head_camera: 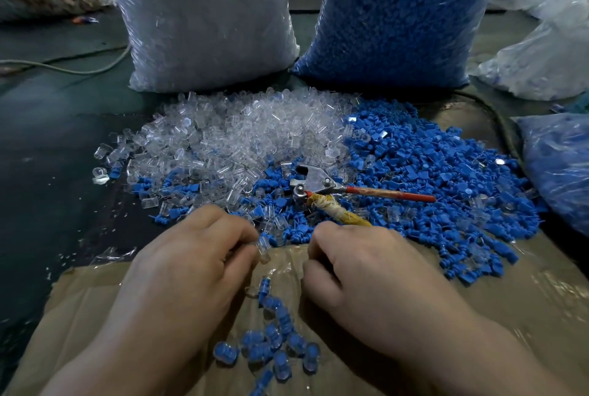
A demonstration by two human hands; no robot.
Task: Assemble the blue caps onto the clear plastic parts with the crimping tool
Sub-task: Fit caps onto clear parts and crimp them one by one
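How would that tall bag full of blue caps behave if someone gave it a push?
The bag of blue caps looks packed full, so it is probably heavy and would resist sliding. Its thin, shiny film would likely dent under a push rather than stay stiff. Standing tall, it might lean or tip over.

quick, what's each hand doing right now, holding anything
left hand: fingers pinch a clear plastic part.
right hand: fingers curled, near the crimping tool; whether they hold anything cannot be told.
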